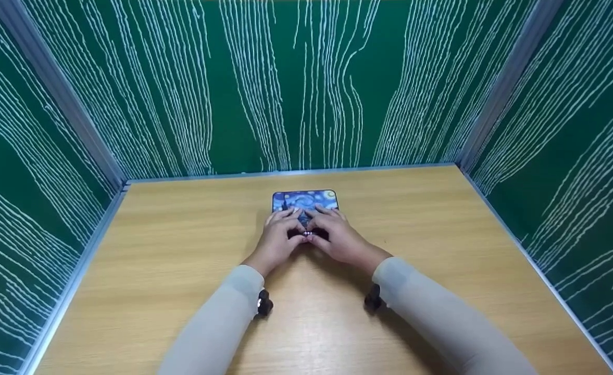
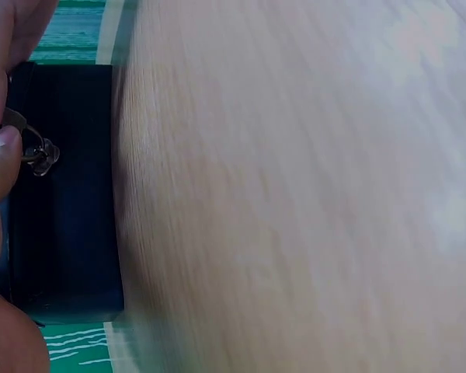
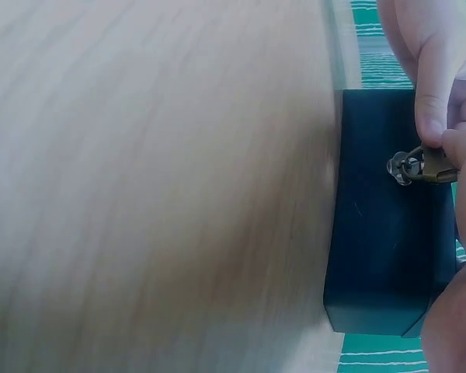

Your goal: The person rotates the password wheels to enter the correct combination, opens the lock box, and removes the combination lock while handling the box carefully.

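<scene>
A box with a blue swirling painted lid (image 1: 306, 200) and plain dark sides (image 3: 380, 233) stands on the table. On its front, a small brass-coloured padlock (image 3: 437, 165) hangs by its shackle from a clear-looking catch (image 2: 45, 158). My left hand (image 1: 280, 234) and right hand (image 1: 340, 237) meet at the padlock, thumbs side by side. Each hand pinches the padlock between thumb and curled forefinger. Other fingers of both hands lie over the lid. In the head view the hands cover most of the padlock and the box's front.
The wooden table (image 1: 191, 302) runs out to metal edge strips on the left, right and back. Green panels (image 1: 306, 88) with white wavy lines rise behind and along both sides. A dark wrist device shows under each light sleeve (image 1: 436, 312).
</scene>
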The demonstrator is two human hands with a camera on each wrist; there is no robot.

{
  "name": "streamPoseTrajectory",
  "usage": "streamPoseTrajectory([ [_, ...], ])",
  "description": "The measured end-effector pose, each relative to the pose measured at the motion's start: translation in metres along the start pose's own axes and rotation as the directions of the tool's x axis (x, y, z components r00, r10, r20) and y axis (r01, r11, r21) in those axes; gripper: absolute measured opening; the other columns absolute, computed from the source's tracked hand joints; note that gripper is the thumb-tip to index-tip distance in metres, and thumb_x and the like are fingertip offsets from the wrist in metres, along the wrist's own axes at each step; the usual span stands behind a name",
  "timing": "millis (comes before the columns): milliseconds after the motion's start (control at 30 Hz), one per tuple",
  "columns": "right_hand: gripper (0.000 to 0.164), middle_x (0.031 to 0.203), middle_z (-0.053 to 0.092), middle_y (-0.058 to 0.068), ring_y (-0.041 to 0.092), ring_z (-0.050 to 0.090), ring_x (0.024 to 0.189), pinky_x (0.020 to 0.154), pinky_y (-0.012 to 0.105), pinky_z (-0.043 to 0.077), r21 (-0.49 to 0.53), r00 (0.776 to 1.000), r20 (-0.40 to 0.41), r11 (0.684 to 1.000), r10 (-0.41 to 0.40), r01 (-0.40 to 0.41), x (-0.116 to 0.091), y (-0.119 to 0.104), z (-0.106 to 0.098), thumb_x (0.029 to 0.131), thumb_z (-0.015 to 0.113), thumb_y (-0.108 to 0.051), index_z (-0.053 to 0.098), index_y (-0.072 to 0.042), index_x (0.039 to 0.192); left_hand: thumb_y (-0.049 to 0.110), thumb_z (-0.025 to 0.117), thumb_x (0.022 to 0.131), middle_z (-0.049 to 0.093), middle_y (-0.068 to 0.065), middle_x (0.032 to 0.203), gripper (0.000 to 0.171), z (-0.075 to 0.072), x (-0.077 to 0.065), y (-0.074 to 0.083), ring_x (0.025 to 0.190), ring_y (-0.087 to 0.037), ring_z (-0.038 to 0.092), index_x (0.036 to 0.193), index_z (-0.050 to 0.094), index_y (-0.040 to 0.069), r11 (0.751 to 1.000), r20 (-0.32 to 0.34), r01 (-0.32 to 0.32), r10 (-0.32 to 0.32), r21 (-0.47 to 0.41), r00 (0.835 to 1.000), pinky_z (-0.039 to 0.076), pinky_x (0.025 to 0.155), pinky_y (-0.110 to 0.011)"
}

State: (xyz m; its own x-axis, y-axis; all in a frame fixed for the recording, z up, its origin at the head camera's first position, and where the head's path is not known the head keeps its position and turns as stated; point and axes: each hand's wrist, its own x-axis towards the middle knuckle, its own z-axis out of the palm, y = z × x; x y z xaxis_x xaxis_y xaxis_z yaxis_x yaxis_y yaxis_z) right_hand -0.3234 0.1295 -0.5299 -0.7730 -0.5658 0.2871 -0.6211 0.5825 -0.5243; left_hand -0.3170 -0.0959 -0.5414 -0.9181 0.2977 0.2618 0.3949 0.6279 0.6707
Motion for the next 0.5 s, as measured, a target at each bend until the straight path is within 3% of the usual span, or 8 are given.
streamPoseTrajectory([
  [433,0.013,0.177,0.054,0.004,0.043,0.038,0.171,0.143,0.072,0.013,-0.029,0.999,0.025,0.999,0.047,-0.047,0.0002,0.0007,0.0037,0.115,0.068,-0.03,0.072,-0.018,0.117,0.025,0.085,0.102,0.059,-0.002,0.171,0.008,-0.0006,-0.0021,0.0005,0.169,-0.032,0.044,0.1,0.081,0.019,0.999,-0.006,0.017,-0.018,-0.032,1.0,0.019,0.144,-0.062],
  [500,0.012,0.177,0.054,0.004,0.043,0.038,0.171,0.143,0.072,0.013,-0.015,0.999,0.02,0.999,0.047,-0.046,-0.0006,0.001,0.0039,0.115,0.068,-0.03,0.072,-0.018,0.117,0.024,0.086,0.102,0.06,-0.005,0.17,0.008,-0.0005,-0.002,0.0003,0.167,-0.033,0.046,0.099,0.081,0.018,1.0,-0.011,-0.003,0.002,-0.03,1.0,0.02,0.144,-0.062],
])
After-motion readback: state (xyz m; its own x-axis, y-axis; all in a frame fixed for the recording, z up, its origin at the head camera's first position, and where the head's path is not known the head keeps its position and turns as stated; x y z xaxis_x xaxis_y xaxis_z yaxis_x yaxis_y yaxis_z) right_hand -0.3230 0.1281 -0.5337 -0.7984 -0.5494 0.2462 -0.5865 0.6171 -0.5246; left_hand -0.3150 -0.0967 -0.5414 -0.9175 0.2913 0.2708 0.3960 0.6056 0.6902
